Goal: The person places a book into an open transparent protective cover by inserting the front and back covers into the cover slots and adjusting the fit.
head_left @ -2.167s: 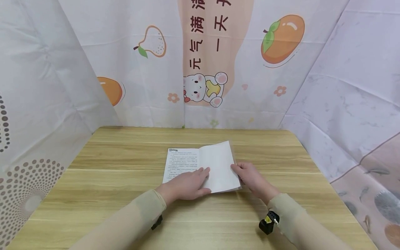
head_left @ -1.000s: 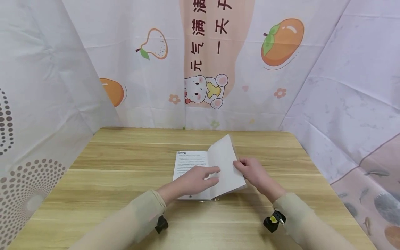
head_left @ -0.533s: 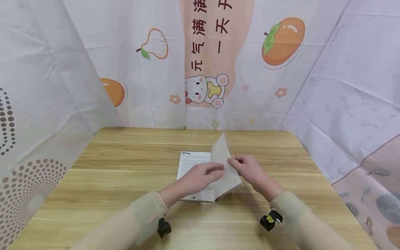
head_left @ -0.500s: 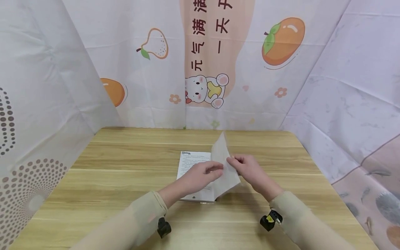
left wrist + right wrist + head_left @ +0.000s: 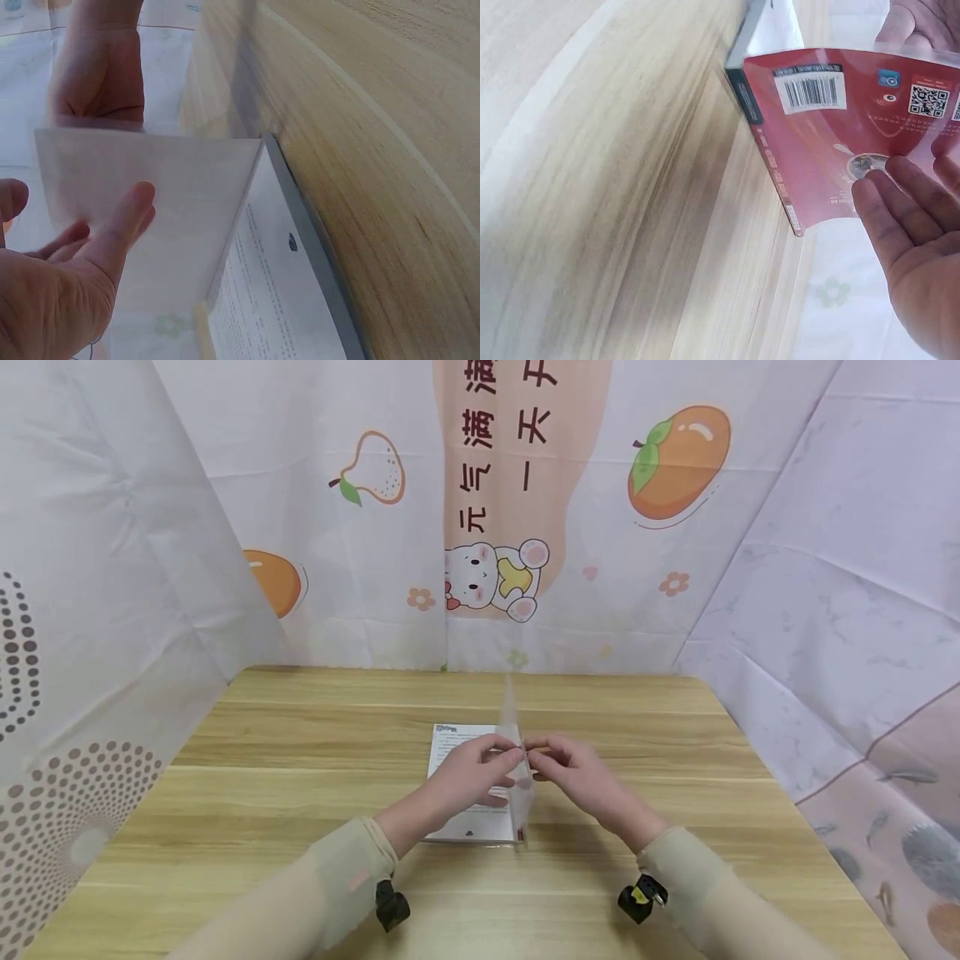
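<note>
A book (image 5: 472, 827) lies on the table with printed text facing up, and its cover stands nearly upright at the right side. The cover's inner side (image 5: 180, 180) is white in the left wrist view; its red outer side (image 5: 810, 142) carries a barcode and a QR code. My left hand (image 5: 468, 772) hovers over the text page, fingers spread, thumb near the cover's raised edge. My right hand (image 5: 588, 777) is on the outer side, its fairly straight fingers (image 5: 885, 217) against the red cover. The two hands nearly meet at the cover's edge.
The wooden table (image 5: 300, 743) has a printed curtain (image 5: 360, 568) behind it and cloth hangings on both sides. A small black camera is strapped to each wrist, the left camera (image 5: 392, 906) and the right camera (image 5: 641, 897).
The cover has swung up from lying tilted to the right to nearly upright. My right hand has moved left with it, from holding its edge to lying against its outer side.
</note>
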The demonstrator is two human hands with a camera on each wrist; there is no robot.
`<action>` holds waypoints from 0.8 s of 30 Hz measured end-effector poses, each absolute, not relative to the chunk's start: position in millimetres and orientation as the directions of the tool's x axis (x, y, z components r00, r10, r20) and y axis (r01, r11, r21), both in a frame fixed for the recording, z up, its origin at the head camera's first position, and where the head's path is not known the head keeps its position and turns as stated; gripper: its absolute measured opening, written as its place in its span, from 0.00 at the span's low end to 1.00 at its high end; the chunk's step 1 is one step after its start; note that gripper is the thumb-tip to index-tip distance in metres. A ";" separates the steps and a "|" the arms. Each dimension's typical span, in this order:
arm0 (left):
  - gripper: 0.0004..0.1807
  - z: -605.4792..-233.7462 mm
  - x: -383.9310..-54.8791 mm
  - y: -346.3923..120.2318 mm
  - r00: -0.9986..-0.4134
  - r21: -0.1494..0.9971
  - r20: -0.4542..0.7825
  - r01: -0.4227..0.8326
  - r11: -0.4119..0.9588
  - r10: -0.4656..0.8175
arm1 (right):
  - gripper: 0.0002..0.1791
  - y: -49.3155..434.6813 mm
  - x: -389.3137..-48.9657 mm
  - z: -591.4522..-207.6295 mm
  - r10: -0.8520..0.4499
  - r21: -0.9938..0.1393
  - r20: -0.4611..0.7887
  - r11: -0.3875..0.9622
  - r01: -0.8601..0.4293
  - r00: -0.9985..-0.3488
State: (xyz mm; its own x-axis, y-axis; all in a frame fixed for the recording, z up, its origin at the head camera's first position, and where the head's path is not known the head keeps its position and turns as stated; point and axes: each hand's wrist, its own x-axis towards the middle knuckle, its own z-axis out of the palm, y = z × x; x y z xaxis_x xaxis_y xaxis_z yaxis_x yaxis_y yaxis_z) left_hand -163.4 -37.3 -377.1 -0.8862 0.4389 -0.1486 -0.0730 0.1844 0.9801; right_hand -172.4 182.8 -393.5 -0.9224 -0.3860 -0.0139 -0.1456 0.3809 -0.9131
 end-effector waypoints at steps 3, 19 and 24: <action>0.29 -379.2 -164.1 -39.4 -0.900 0.975 -0.177 -0.106 0.194 0.399 | 0.20 180.0 -170.5 -395.5 -0.429 -0.881 -0.010 0.430 -0.195 -0.903; 0.21 -387.7 -175.2 -57.7 -0.933 0.938 -0.221 -0.124 0.323 0.283 | 0.28 165.3 -160.0 -407.9 -0.649 -0.666 -0.093 0.604 -0.437 -0.755; 0.22 -391.9 -176.8 -63.9 -0.942 0.927 -0.184 -0.072 0.369 0.279 | 0.28 165.4 -158.6 -411.9 -0.650 -0.662 -0.157 0.628 -0.410 -0.743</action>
State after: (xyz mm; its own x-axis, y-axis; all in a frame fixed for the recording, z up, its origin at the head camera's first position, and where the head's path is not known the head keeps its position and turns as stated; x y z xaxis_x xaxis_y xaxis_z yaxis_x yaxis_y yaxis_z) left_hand -176.8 -63.9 -391.9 -0.9424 0.2793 -0.1842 -0.0719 0.3686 0.9268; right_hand -158.6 165.4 -411.9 -0.7432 -0.6505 -0.1565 -0.4101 0.6278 -0.6616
